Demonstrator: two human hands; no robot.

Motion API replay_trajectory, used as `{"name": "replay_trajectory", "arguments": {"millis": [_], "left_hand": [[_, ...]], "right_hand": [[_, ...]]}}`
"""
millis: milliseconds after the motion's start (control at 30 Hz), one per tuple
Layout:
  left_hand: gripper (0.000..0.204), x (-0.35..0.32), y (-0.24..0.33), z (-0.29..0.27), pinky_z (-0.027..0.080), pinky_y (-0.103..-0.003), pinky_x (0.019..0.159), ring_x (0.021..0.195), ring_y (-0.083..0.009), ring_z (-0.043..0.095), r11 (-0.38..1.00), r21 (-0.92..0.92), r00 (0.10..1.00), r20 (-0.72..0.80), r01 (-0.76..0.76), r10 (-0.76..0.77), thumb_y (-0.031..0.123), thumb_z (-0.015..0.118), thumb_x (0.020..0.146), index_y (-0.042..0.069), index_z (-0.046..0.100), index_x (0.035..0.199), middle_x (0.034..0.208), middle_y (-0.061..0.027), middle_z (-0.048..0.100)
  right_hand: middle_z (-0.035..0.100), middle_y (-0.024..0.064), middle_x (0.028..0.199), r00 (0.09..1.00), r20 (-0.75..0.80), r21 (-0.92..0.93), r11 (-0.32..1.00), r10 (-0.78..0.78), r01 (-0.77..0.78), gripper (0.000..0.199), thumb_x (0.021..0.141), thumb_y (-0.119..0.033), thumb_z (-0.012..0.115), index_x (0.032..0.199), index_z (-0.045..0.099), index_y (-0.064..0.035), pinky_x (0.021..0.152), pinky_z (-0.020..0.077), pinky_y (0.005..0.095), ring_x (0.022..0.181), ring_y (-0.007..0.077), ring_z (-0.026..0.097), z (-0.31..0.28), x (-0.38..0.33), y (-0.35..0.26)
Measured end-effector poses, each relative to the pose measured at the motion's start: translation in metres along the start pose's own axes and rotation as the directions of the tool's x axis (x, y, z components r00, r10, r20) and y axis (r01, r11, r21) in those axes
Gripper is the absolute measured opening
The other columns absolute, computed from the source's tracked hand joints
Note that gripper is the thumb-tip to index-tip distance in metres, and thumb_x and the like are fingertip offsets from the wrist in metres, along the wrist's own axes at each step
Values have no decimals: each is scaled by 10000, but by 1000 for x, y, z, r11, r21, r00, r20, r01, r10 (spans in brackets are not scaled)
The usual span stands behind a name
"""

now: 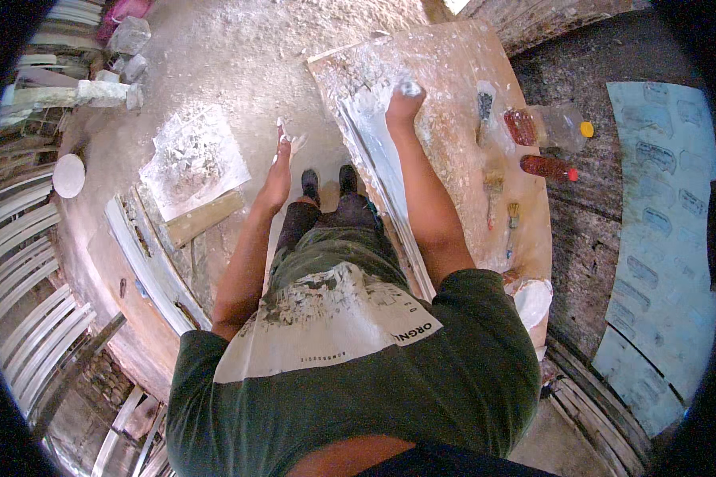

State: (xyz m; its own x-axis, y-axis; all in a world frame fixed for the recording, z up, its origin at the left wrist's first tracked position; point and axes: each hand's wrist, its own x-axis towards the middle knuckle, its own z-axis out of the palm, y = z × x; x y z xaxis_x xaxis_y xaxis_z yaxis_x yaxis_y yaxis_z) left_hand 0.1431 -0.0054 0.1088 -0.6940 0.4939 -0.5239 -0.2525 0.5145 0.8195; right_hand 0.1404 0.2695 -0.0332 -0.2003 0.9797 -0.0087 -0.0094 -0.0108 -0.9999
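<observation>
**Whitened hands at a smeared pale strip**

Nearest to us is a dark green shirt with a pale printed panel. Past it, the left hand hangs over the floor, away from the table; its fingers are daubed white, and we cannot tell whether they grasp anything. The right hand is curled at the far part of a long pale strip, which lies along the table's left side, streaked with white. White covers those fingertips too, so we cannot tell what, if anything, they grip.

On the table's right part we see a brush, a red-capped bottle on its side and a clear bottle with a yellow cap. Farther out, we find a white-spattered sheet on the floor at left, a round white disc, and a blue sheet at far right.
</observation>
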Motion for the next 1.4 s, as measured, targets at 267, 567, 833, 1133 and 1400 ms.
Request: {"name": "replay_trajectory", "arguments": {"millis": [267,567,833,1133,1400], "left_hand": [[675,62,5,-14,87,-345,1085,1348,-246,99,986,-140,983,144,-90,110,500,192,934,68,-21,1407,1464,-131,66],[690,132,31,-18,60,-350,1091,1356,-214,52,961,-209,862,437,-181,257,516,210,927,62,20,1411,1481,-81,9],[721,142,60,4,165,-325,1067,1315,-230,201,989,-65,822,550,-134,147,558,202,914,40,111,1408,1437,-103,200],[695,108,81,56,198,-357,1055,1272,-236,299,992,-46,650,751,-121,114,570,178,906,75,223,1391,1369,-90,370],[605,90,82,105,184,-327,1059,1257,-229,328,980,-108,663,724,-168,193,457,246,937,19,292,1353,1343,-114,401]], "right_hand": [[559,259,1041,828,550,-736,528,104,423,381,763,-205,566,1017,530,76,845,436,424,965,359,554,-51,-42,-39],[578,205,943,627,764,-643,266,154,718,246,731,-190,530,848,577,22,666,489,425,824,318,602,-89,-83,-25],[577,162,909,983,103,-868,468,-154,165,246,846,-262,528,903,599,-33,790,441,435,871,358,551,-229,-169,-53],[551,162,902,946,30,-776,589,-323,226,180,807,-136,567,965,577,-51,795,444,409,891,354,541,-208,-155,-76],[543,144,973,990,103,-627,767,-94,138,215,792,-191,610,955,576,-54,824,436,396,946,322,525,-231,-126,-18]]}}
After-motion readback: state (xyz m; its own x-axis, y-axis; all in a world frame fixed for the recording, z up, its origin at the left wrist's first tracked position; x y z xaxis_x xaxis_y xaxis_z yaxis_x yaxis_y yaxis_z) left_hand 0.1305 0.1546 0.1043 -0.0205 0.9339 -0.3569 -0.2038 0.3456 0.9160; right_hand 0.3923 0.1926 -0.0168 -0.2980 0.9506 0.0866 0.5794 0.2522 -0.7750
